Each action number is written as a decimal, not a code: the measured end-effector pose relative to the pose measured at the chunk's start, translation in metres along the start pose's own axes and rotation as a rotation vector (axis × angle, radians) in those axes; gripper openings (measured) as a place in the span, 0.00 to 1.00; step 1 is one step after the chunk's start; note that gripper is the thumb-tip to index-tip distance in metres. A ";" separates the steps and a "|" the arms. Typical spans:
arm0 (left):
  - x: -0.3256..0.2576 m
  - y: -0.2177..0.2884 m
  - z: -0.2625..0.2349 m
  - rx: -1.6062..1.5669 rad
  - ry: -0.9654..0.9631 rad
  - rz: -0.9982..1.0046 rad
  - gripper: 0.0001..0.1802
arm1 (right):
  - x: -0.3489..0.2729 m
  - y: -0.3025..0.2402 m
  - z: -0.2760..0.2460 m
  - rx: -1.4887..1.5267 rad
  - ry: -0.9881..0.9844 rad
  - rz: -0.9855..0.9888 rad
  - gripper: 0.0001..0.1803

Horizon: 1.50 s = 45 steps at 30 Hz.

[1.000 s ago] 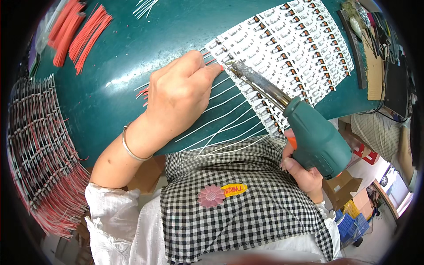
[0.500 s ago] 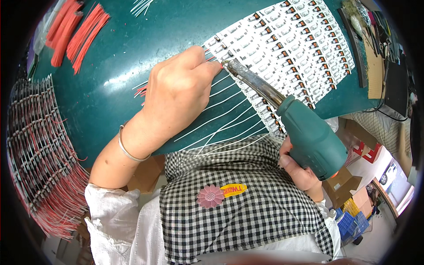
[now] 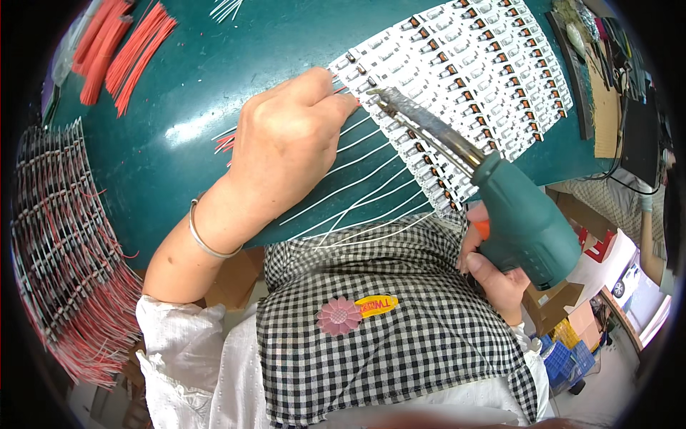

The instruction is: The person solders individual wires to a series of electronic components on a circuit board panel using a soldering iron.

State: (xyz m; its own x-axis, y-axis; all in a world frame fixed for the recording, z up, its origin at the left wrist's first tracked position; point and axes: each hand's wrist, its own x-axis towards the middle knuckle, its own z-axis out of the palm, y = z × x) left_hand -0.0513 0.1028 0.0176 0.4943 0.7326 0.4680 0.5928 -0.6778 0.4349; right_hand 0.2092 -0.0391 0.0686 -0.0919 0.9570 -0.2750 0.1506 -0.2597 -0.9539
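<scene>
Green soldering gun (image 3: 529, 222) gripped by right fingers (image 3: 500, 284), left fingers (image 3: 339, 107) clenched on red wires (image 3: 226, 142); red-lettered yellow badge (image 3: 377, 307)

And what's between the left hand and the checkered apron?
Loose white wires, spread from the edge of the white panel over the green tabletop; two of them cross. Shows in the head view.

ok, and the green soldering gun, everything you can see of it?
The green soldering gun has a bulky, plastic-looking body, an orange trigger and a scuffed metal shaft with thin rods alongside, ending in a dark tip. The right hand grips its handle, mostly hidden. It slants up-left over the white board panel, tip near the left hand's fingertips; tip contact is unclear.
</scene>
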 end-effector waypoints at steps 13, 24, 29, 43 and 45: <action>0.000 -0.003 0.002 -0.071 0.035 -0.018 0.11 | 0.001 0.003 0.003 -0.162 -0.056 -0.057 0.28; -0.001 -0.003 0.002 -0.044 0.027 -0.001 0.11 | -0.011 -0.005 -0.003 -0.085 0.071 -0.033 0.33; -0.004 -0.003 0.003 -0.012 0.018 0.006 0.11 | -0.016 -0.006 -0.007 -0.158 0.001 -0.029 0.31; -0.007 0.008 0.005 0.012 0.045 0.059 0.12 | -0.018 0.007 -0.003 -0.147 -0.094 -0.004 0.29; -0.007 0.008 0.005 0.006 0.042 0.049 0.11 | -0.017 0.010 -0.002 -0.148 -0.087 -0.027 0.28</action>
State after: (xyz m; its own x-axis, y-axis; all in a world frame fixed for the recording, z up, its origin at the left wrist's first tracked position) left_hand -0.0464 0.0928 0.0143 0.4954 0.6952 0.5209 0.5723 -0.7123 0.4063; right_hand 0.2137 -0.0580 0.0643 -0.1816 0.9469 -0.2653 0.2901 -0.2061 -0.9345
